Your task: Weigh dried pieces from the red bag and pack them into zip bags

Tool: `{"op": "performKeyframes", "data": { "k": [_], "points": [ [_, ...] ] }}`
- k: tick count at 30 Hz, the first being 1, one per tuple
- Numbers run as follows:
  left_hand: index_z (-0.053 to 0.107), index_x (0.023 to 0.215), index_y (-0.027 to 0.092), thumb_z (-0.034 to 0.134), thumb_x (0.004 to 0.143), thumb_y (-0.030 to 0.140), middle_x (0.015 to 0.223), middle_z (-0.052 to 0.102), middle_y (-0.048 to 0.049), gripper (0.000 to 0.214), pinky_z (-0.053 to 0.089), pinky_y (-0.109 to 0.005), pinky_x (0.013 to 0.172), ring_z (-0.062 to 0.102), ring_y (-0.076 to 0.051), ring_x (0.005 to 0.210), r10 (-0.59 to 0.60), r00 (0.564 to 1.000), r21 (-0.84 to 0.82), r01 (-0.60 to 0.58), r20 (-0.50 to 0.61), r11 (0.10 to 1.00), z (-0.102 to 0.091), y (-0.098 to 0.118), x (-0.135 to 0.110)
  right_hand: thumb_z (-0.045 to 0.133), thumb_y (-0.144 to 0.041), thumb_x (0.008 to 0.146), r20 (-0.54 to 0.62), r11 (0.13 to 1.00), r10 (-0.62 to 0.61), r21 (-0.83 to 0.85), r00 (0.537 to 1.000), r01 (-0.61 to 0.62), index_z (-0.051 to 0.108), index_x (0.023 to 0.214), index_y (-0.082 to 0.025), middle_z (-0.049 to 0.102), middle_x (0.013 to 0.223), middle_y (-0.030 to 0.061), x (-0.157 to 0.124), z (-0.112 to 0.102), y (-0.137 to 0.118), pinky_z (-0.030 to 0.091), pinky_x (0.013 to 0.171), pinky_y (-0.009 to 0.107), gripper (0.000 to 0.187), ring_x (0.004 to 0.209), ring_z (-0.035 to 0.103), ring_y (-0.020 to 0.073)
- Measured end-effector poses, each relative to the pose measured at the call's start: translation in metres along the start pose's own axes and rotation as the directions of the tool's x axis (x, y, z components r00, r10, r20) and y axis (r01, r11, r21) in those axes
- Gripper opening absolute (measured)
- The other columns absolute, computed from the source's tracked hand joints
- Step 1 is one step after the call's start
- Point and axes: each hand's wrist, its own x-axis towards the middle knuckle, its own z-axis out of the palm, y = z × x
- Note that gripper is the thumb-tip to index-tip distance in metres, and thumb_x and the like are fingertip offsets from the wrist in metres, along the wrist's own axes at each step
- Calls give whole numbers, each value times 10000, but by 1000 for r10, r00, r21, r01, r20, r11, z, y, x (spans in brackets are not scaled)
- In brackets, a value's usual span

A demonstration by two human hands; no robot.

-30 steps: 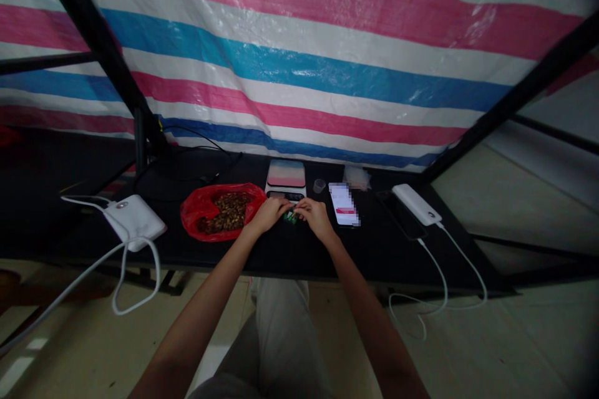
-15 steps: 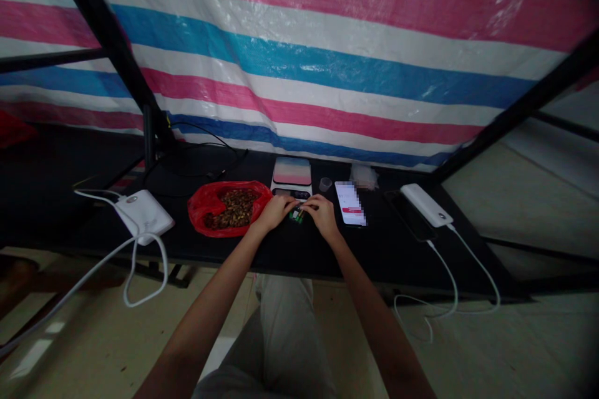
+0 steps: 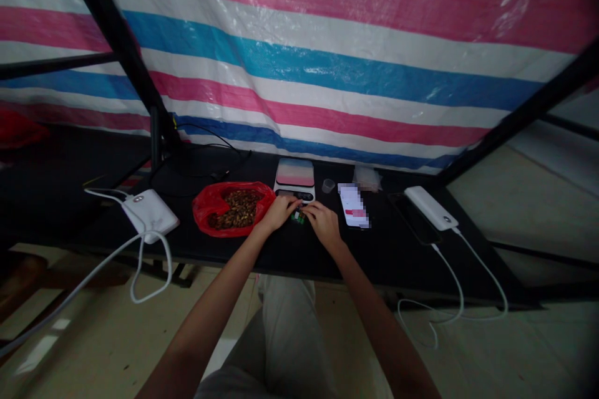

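My left hand (image 3: 281, 212) and my right hand (image 3: 322, 223) meet at the table's middle, fingertips bent inward and close together. Between them is a small green and white item (image 3: 297, 216), partly covered by the fingers and too small to name. Both hands pinch at it. Just beyond the fingertips stands a white digital kitchen scale (image 3: 295, 173), nothing visible on its shiny plate. Left of my left hand lies an open red plastic bag (image 3: 200, 212) of brown nuts or beans (image 3: 238, 209). A small clear cup (image 3: 328, 186) sits right of the scale.
A lit phone (image 3: 353, 204) and clear plastic bags (image 3: 367, 178) lie to the right. Farther right, a white power bank (image 3: 430, 208) lies beside a dark phone (image 3: 414, 218). At left is a white box-shaped device (image 3: 152, 215) with a cable. Striped sheeting (image 3: 318, 62) hangs behind.
The whole view has shifted slightly, so things appear a little farther right. Both hands stay at the small green and white item, with only slight finger movement.
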Motion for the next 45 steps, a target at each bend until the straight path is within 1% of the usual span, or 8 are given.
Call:
{"op": "performKeyframes", "data": {
  "k": [6, 11, 15, 19, 27, 33, 41, 45],
  "points": [
    [602, 870, 140, 366, 862, 374, 844, 631, -54, 333, 398, -251, 733, 567, -159, 784, -33, 996, -119, 23, -81, 993, -1, 5, -1, 451, -226, 840, -67, 999, -38, 19, 997, 39, 640, 894, -247, 609, 896, 22, 0, -11, -9, 413, 709, 257, 197, 856, 539, 165],
    [435, 1134, 161, 183, 877, 489, 861, 566, -51, 488, 421, -266, 691, 545, -143, 736, -247, 944, -370, 154, -219, 916, -1, 22, -11, 492, -280, 817, -93, 984, -7, 178, 996, 23, 598, 990, -252, 592, 818, 7, 2, -19, -26, 407, 665, 238, 205, 737, 544, 139],
    [255, 1272, 210, 112, 839, 570, 897, 532, -49, 581, 428, -258, 653, 531, -134, 745, -289, 954, -582, 193, -75, 790, 5, 33, -21, 550, -267, 772, -68, 953, 0, 304, 998, 21, 600, 998, -254, 592, 852, -2, 11, -16, -29, 410, 643, 231, 232, 709, 541, 126],
    [89, 1344, 250, 89, 808, 613, 911, 526, -50, 647, 409, -227, 570, 513, -118, 682, -308, 951, -662, 252, 33, 706, 10, 32, -24, 620, -267, 712, -21, 947, 4, 320, 1000, 3, 631, 915, -250, 606, 892, 2, 17, -13, -25, 412, 684, 248, 204, 779, 544, 144],
    [-56, 1362, 215, 75, 832, 579, 801, 530, -19, 656, 390, -219, 567, 498, -108, 626, -306, 952, -579, 242, -13, 779, 9, 32, -19, 634, -228, 684, 52, 967, 23, 253, 998, -35, 630, 799, -237, 621, 763, -15, 15, -20, -26, 388, 629, 238, 115, 689, 549, 133],
    [-54, 1358, 124, 127, 842, 570, 880, 574, -77, 705, 411, -264, 683, 569, -160, 788, -363, 930, -473, 295, -59, 831, 2, 46, -20, 578, -179, 704, 93, 900, -41, 436, 995, -3, 640, 771, -186, 574, 643, -23, 22, -13, -18, 379, 564, 211, 91, 574, 507, 106],
    [76, 1338, 80, 91, 868, 514, 807, 588, -72, 640, 424, -258, 674, 577, -148, 708, -376, 926, -418, 325, -43, 848, -3, 46, -18, 518, -151, 762, 123, 844, -228, 519, 966, 133, 614, 740, -182, 560, 766, -4, 21, -23, -27, 416, 638, 219, 104, 666, 519, 103],
    [325, 1227, 129, 224, 872, 483, 939, 545, -93, 512, 421, -298, 765, 559, -172, 832, -329, 907, -186, 286, -264, 940, -9, 37, -24, 534, -201, 770, 84, 842, -170, 530, 982, 100, 602, 752, -188, 567, 838, 11, 17, -25, -14, 434, 704, 244, 72, 761, 549, 121]
  ]
}}
